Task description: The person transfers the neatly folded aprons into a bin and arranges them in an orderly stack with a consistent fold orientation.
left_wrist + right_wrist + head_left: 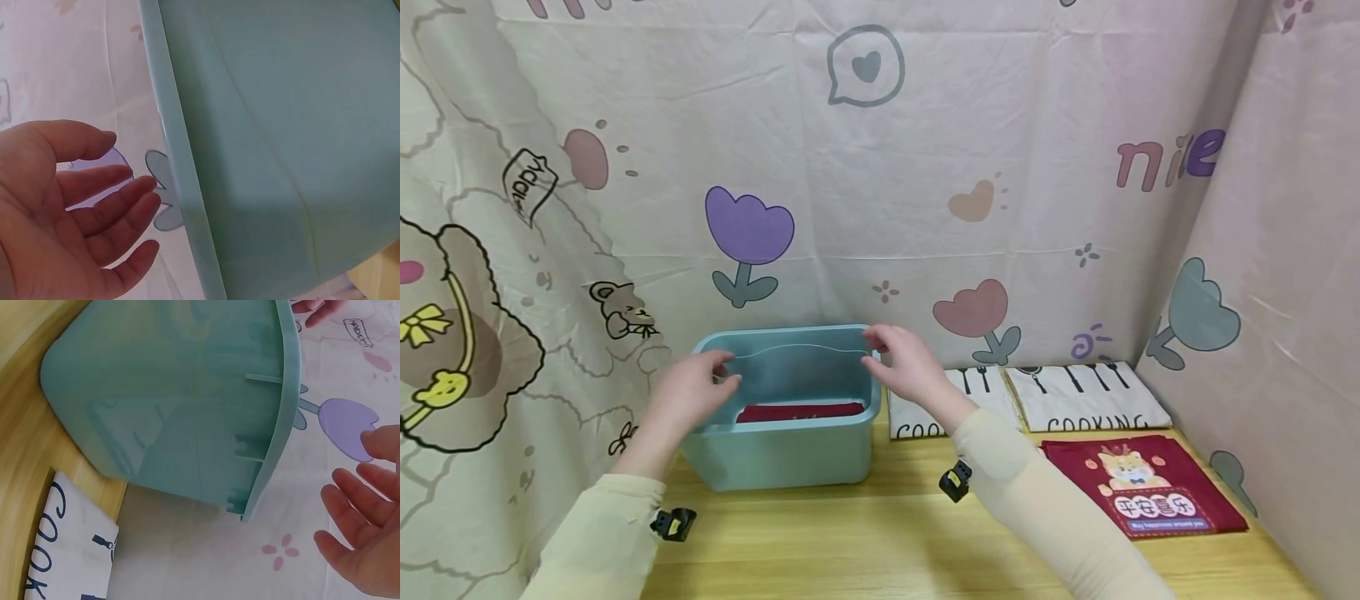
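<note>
"Over the blue bin [782, 460], was anything gripped?" I asked.

"No. The left hand [694, 390] and the right hand [912, 365] hung free near opposite ends, fingers loosely bent."

"And the red cloth [801, 412]?"

"It lay inside, partly hidden. Working there well probably meant keeping clear of the rim [782, 426] and using flat, gentle fingers to avoid rumpling it."

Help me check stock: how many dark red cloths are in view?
2 visible: one red cloth inside the blue bin, another red cloth on the table at right. More may be hidden beneath either.
</note>
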Demonstrator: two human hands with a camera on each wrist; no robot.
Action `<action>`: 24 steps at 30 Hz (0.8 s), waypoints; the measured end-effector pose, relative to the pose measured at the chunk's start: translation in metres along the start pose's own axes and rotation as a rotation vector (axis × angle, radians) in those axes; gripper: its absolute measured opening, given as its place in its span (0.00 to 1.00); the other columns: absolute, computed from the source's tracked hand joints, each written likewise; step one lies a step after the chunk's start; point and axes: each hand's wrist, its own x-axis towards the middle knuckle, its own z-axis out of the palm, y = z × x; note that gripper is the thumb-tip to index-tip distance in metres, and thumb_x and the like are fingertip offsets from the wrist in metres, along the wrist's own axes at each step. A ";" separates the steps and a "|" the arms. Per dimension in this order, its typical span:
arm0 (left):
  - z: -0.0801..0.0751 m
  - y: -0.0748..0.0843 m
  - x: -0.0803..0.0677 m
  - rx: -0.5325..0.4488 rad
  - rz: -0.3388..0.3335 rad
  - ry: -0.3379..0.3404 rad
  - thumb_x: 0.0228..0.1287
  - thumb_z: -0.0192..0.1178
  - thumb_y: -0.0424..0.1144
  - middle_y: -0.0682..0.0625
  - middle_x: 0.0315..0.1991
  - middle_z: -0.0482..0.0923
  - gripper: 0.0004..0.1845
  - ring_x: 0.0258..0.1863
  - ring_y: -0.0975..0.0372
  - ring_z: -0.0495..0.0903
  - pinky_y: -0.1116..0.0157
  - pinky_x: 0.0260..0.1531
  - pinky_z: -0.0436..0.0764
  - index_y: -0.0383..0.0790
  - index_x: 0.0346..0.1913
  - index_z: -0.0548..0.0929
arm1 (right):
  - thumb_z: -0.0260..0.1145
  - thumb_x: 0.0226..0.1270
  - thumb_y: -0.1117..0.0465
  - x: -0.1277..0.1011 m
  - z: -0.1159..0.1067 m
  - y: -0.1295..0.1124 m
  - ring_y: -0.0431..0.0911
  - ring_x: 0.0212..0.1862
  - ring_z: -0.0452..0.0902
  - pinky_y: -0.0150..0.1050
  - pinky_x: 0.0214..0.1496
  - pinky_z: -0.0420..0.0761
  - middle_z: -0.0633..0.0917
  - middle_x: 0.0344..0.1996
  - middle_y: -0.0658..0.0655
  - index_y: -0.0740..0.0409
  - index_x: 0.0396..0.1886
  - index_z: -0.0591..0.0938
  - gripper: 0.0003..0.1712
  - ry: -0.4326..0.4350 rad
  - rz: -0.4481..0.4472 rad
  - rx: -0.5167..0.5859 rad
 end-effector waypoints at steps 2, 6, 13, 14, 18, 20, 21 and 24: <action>0.002 0.004 -0.002 0.021 0.015 0.015 0.66 0.60 0.39 0.30 0.48 0.80 0.24 0.45 0.40 0.80 0.42 0.43 0.79 0.24 0.59 0.76 | 0.68 0.68 0.60 -0.004 -0.001 0.002 0.49 0.52 0.79 0.43 0.57 0.78 0.83 0.51 0.57 0.61 0.60 0.78 0.22 0.001 -0.012 -0.008; 0.005 0.014 -0.007 0.061 0.030 0.046 0.66 0.60 0.40 0.31 0.51 0.80 0.24 0.49 0.40 0.79 0.39 0.44 0.77 0.27 0.60 0.77 | 0.68 0.68 0.59 -0.014 -0.004 0.006 0.49 0.53 0.79 0.45 0.58 0.78 0.83 0.51 0.58 0.61 0.60 0.78 0.23 0.008 -0.027 -0.022; 0.012 0.030 -0.015 0.110 0.070 0.114 0.63 0.63 0.40 0.33 0.55 0.79 0.25 0.54 0.39 0.76 0.39 0.48 0.75 0.31 0.60 0.78 | 0.68 0.67 0.59 -0.033 -0.010 0.015 0.49 0.55 0.78 0.47 0.59 0.75 0.84 0.51 0.56 0.58 0.59 0.79 0.22 0.033 -0.057 -0.060; 0.013 0.032 -0.016 0.114 0.075 0.120 0.63 0.63 0.40 0.33 0.56 0.79 0.25 0.55 0.39 0.76 0.38 0.47 0.75 0.31 0.61 0.79 | 0.68 0.67 0.59 -0.036 -0.011 0.017 0.49 0.55 0.78 0.47 0.59 0.75 0.84 0.52 0.56 0.58 0.59 0.80 0.22 0.037 -0.067 -0.067; 0.017 0.038 -0.020 0.119 0.094 0.125 0.63 0.65 0.40 0.33 0.57 0.78 0.25 0.56 0.39 0.75 0.37 0.50 0.73 0.32 0.61 0.78 | 0.70 0.66 0.60 -0.048 -0.017 0.022 0.50 0.54 0.78 0.48 0.59 0.75 0.84 0.52 0.55 0.59 0.59 0.80 0.23 0.061 -0.111 -0.097; 0.020 0.041 -0.023 0.114 0.105 0.128 0.63 0.65 0.40 0.33 0.57 0.78 0.26 0.57 0.39 0.74 0.37 0.52 0.72 0.32 0.61 0.78 | 0.70 0.65 0.60 -0.054 -0.021 0.025 0.51 0.54 0.79 0.49 0.58 0.76 0.84 0.51 0.56 0.60 0.58 0.80 0.23 0.068 -0.126 -0.104; 0.021 0.043 -0.024 0.110 0.110 0.127 0.63 0.65 0.40 0.34 0.57 0.78 0.26 0.57 0.40 0.74 0.37 0.53 0.71 0.32 0.62 0.78 | 0.71 0.64 0.60 -0.057 -0.023 0.027 0.51 0.54 0.79 0.49 0.58 0.76 0.85 0.51 0.56 0.60 0.58 0.80 0.23 0.070 -0.129 -0.110; 0.025 0.047 -0.028 0.100 0.133 0.137 0.62 0.66 0.40 0.35 0.57 0.78 0.26 0.57 0.40 0.74 0.38 0.53 0.71 0.33 0.62 0.78 | 0.71 0.64 0.60 -0.066 -0.027 0.034 0.52 0.54 0.79 0.50 0.58 0.76 0.84 0.51 0.56 0.60 0.58 0.80 0.23 0.072 -0.127 -0.129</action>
